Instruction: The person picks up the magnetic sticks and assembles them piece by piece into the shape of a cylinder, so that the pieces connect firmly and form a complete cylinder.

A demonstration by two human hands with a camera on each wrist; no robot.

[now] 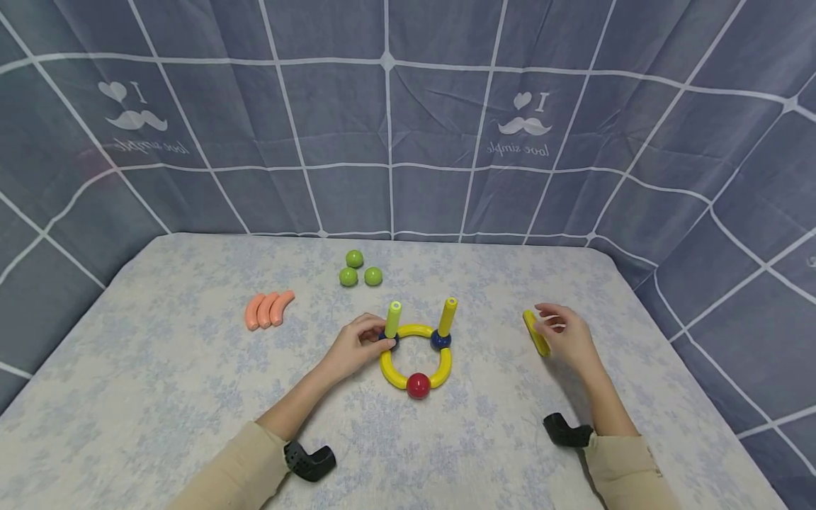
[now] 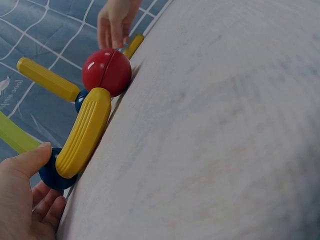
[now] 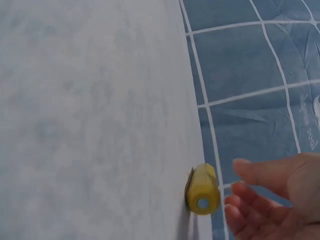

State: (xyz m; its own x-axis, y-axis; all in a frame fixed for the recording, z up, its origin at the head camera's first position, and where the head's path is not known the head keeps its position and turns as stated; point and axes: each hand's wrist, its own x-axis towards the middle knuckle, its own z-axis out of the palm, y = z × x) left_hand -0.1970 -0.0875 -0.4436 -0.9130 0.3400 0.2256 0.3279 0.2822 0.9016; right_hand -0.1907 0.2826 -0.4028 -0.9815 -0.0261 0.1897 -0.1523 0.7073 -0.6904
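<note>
A ring of curved yellow rods (image 1: 394, 373) lies on the table, joined by a red ball (image 1: 418, 385) at the near side and two dark blue balls (image 1: 440, 340) at the far side. A light green rod (image 1: 393, 319) rises from the left blue ball, a yellow rod (image 1: 448, 316) from the right one. My left hand (image 1: 357, 347) holds the left blue ball (image 2: 56, 172) between thumb and fingers. On the right, a loose yellow rod (image 1: 536, 333) lies beside my right hand (image 1: 569, 338). In the right wrist view a gap separates the fingers from this rod (image 3: 203, 192).
Three green balls (image 1: 354, 258) sit behind the ring. Several curved orange-pink rods (image 1: 270, 309) lie together at the left. A blue curtain with white lines (image 1: 433, 127) hangs behind the patterned tablecloth (image 1: 191, 382). Black devices (image 1: 309, 462) are strapped at both wrists.
</note>
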